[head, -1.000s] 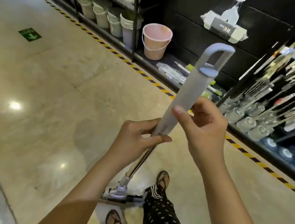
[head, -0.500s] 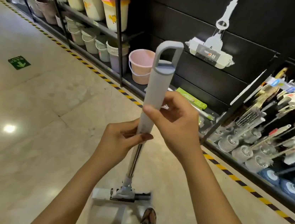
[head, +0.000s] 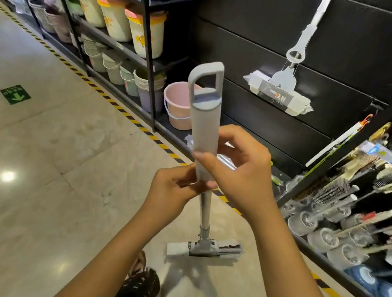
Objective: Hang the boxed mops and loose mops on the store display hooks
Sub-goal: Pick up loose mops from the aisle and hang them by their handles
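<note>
- Since half a second back, the loose mop (head: 201, 134) has swung from leaning right at its top to leaning slightly left. Its mop head (head: 205, 245) has shifted rightward over the floor (head: 50, 180), and both hands keep their hold.
- Head view: the left hand (head: 172, 192) pinches the bottom end of the grey grip, just where the bare metal shaft begins.
- The right hand (head: 243, 178) sits just above it. Its fingers (head: 230, 137) are curled round the far side of the grip and its thumb lies across the near side, so it is grasping the handle.
- The hanging loop (head: 206, 78) at the top of the handle is free of both hands.
- The mop head is low by the floor with a shadow under it; I cannot tell whether it touches.
- A hung mop (head: 281, 89) is on the black wall panel (head: 349, 56), up and to the right of the held handle and well apart from it.
- Left of the panel stands a black shelf rack (head: 144, 18) carrying stacked buckets.
- A pink bucket (head: 176, 106) sits on the bottom ledge, directly behind the handle's loop in this view.
- On the right a slanted brush rack (head: 356, 205) holds brushes; its dark post runs diagonally just beside the right hand.
- Striped tape (head: 112, 99) edges the shelving, and a green arrow sign (head: 15, 94) lies on the floor at left.
- A sandalled foot (head: 140, 262) shows at the bottom, left of the mop head.
</note>
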Demonstrator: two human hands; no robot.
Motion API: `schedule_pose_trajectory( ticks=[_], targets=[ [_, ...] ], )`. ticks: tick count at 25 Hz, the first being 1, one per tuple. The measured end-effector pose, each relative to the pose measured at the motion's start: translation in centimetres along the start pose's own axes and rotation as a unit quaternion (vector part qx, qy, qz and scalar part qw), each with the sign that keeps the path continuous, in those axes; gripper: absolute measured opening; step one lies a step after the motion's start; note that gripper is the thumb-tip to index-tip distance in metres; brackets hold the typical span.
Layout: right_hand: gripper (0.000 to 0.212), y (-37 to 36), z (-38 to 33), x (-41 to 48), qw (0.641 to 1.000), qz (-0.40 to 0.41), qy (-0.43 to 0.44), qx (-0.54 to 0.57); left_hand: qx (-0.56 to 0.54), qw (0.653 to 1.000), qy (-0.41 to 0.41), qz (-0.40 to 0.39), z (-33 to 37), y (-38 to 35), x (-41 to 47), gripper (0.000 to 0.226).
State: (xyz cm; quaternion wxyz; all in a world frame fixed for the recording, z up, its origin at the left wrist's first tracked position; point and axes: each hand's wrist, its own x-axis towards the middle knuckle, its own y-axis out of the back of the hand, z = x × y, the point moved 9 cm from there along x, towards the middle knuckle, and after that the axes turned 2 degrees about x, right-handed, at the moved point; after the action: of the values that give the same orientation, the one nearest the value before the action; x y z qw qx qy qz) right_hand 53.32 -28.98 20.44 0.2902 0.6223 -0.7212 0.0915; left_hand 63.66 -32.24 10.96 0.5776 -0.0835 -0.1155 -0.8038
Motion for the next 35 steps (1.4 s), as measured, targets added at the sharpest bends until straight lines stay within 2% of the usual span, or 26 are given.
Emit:
schedule_pose_trajectory(
  ticks=[2,6,9,12,16,20,23,29,35],
  targets=[
    [0.022,0.6,1.8,3.0,0.999,0.019,0.006,-0.026,0.002,1.0,-0.01,-0.021,-1.1,-0.3,4.0,0.023],
    [0.017,2.6,6.4,9.0,0.993,0.11,-0.025,-0.029,-0.025,0.995,-0.025,-0.088,-2.7,-1.4,12.7,0.01],
    [0.021,3.5,9.7,14.3,0.984,0.159,-0.056,-0.053,-0.047,0.987,-0.001,-0.152,-4.6,-1.6,19.7,0.021],
    [0.015,3.8,12.5,18.7,0.973,0.215,-0.063,-0.063,-0.051,0.977,0.02,-0.204,-6.8,-1.1,25.8,0.027],
    [0.013,3.7,14.5,22.2,0.954,0.288,-0.049,-0.071,-0.057,0.971,0.008,-0.231,-7.6,-0.3,31.1,0.03],
    [0.012,5.6,14.3,25.9,0.934,0.352,-0.017,-0.063,-0.099,0.965,-0.024,-0.241,-5.2,-0.6,35.9,0.038],
    [0.011,7.9,12.7,30.3,0.927,0.368,0.016,-0.071,-0.111,0.962,-0.068,-0.24,-2.2,-1.1,40.2,0.033],
    [0.017,11.6,10.9,42.3,0.929,0.349,0.098,-0.07,-0.118,0.961,-0.148,-0.202,4.0,-0.7,51.2,0.026],
    [0.02,16.9,9.5,54.6,0.934,0.314,0.162,-0.052,-0.107,0.965,-0.181,-0.158,10.2,-2.8,62.4,0.047]
  ],
)
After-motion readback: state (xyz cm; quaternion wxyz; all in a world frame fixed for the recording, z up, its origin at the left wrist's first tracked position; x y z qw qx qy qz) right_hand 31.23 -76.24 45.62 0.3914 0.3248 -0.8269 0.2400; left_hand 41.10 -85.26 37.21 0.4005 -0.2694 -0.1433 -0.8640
